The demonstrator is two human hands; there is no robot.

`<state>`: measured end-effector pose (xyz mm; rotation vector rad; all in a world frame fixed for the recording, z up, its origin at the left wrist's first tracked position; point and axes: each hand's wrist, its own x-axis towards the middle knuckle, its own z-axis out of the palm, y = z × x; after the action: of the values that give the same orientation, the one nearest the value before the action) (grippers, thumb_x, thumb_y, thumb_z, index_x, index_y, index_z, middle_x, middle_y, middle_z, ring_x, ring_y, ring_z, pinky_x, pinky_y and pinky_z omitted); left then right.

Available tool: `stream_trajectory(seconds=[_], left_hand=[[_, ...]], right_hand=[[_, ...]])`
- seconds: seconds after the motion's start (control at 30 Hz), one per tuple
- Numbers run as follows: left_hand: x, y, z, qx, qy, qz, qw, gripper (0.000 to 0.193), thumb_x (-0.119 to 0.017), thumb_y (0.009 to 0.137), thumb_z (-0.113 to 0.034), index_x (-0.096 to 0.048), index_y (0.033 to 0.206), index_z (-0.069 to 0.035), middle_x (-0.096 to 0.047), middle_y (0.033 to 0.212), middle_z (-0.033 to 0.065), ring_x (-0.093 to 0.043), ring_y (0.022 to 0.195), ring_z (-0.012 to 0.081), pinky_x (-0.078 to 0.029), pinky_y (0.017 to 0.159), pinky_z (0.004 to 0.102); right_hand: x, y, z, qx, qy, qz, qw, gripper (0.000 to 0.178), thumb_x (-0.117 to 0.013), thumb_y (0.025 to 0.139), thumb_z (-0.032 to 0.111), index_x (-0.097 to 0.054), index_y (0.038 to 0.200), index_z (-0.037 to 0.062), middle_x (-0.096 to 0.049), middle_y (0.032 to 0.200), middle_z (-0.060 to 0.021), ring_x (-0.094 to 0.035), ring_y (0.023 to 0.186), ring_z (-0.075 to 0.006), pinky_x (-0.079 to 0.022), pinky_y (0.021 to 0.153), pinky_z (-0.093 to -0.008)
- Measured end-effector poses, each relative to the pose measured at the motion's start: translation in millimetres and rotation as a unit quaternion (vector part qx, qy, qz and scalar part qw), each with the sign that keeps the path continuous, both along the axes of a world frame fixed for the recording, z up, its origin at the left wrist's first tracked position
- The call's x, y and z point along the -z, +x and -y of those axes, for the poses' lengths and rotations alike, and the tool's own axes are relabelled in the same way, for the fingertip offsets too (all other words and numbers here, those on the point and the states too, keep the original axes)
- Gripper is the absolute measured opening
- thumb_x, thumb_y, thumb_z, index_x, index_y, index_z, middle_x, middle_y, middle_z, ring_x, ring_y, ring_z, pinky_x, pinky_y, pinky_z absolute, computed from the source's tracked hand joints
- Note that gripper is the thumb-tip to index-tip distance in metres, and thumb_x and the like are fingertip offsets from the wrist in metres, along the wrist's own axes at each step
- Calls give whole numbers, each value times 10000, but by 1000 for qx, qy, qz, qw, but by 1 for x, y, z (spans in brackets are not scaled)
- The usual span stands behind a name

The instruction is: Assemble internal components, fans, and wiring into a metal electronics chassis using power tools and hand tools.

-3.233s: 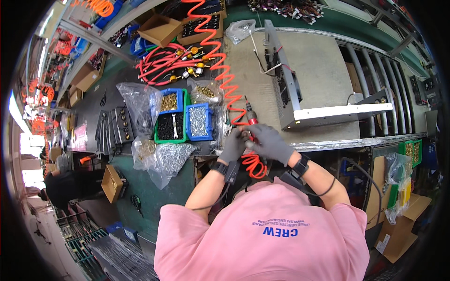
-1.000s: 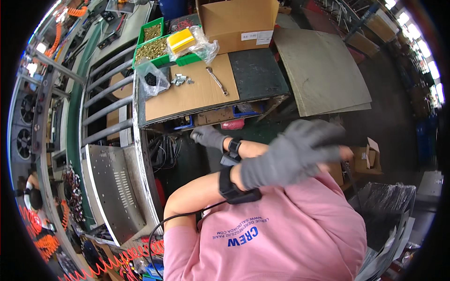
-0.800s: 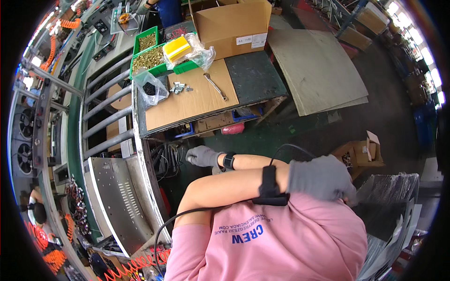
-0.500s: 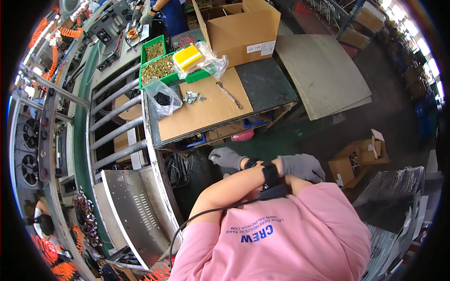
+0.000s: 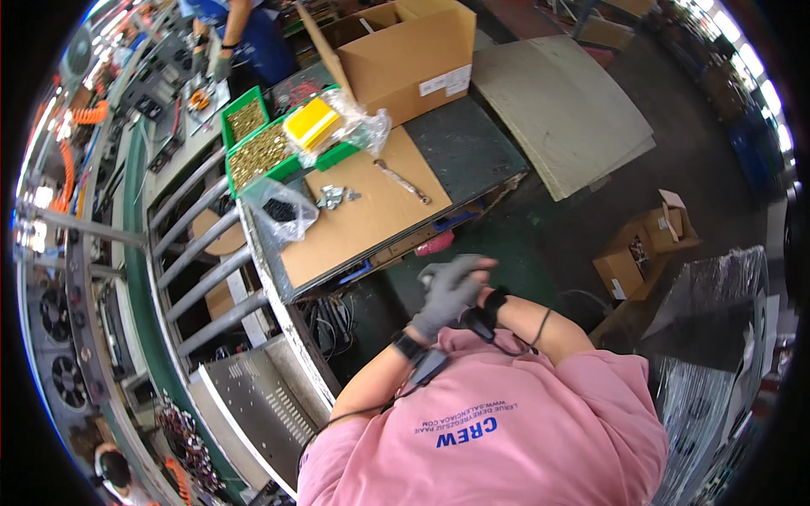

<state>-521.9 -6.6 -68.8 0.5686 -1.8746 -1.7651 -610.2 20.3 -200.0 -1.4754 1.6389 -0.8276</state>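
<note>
Both of my hands are together in front of my chest, over the floor beside the workbench. My left hand (image 5: 445,305), in a grey glove with bare fingertips, lies across my right hand (image 5: 429,274), its fingers stretched toward the right. Most of my right hand is hidden behind the left, so its grip does not show. No object is visible in either hand. Black straps with small cabled boxes sit at both wrists. On the bench's cardboard sheet (image 5: 371,207) lie a wrench (image 5: 402,181), small metal parts (image 5: 333,196) and a clear bag of black pieces (image 5: 283,211).
Green bins (image 5: 261,152) of brass fittings and a yellow block (image 5: 312,124) in plastic stand behind. A large open carton (image 5: 413,63) is at the bench's back. Left are a roller conveyor (image 5: 202,253) and perforated metal panel (image 5: 270,401). A co-worker's gloved hands (image 5: 211,63) show far left.
My crossed forearms have come apart, and my left hand has swung from the right side back to meet my right hand. The view has shifted, moving the bench slightly left.
</note>
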Motion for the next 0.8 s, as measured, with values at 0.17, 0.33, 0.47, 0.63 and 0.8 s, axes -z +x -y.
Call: stream_trajectory(seconds=[0.17, 0.33, 0.47, 0.63, 0.8], left_hand=[[67, 59, 45, -67, 192, 38, 978, 256, -519, 875, -212, -580, 1029, -17, -581, 933, 27, -526, 833, 91, -422, 739, 219], [104, 24, 51, -68, 244, 87, 964, 267, -520, 877, -236, -569, 1026, -20, -589, 875, 27, -547, 768, 102, -446, 689, 233], [101, -50, 65, -40, 245, 71, 966, 269, -525, 875, -243, -570, 1012, -16, -590, 875, 34, -551, 750, 105, -449, 686, 236], [98, -154, 82, 7, 267, 51, 962, 264, -527, 875, -228, -573, 1030, -20, -590, 864, 10, -532, 755, 90, -430, 686, 224], [110, -255, 88, 42, 243, 76, 966, 221, -493, 881, -168, -573, 1026, -22, -606, 876, 20, -560, 745, 94, -456, 687, 230]], right_hand=[[-9, -123, -33, 245, 84, 159, 953, 184, -512, 823, 146, -611, 926, 31, -619, 779, -56, -582, 659, -125, -472, 591, -276], [41, -254, -65, 522, 31, 66, 850, 377, -589, 796, 272, -544, 1040, -11, -619, 839, -134, -601, 719, -217, -480, 638, -329], [52, -308, -52, 597, 96, -26, 796, 574, -666, 715, 356, -498, 1073, -60, -600, 932, -197, -585, 870, -309, -458, 756, -370], [39, -327, -36, 492, 108, -22, 863, 702, -750, 615, 318, -469, 1135, -60, -527, 1129, -226, -493, 1070, -334, -393, 881, -374], [53, -324, -49, 513, 51, 10, 857, 540, -692, 679, 211, -487, 1105, -50, -562, 1071, -222, -527, 1026, -333, -402, 871, -373]])
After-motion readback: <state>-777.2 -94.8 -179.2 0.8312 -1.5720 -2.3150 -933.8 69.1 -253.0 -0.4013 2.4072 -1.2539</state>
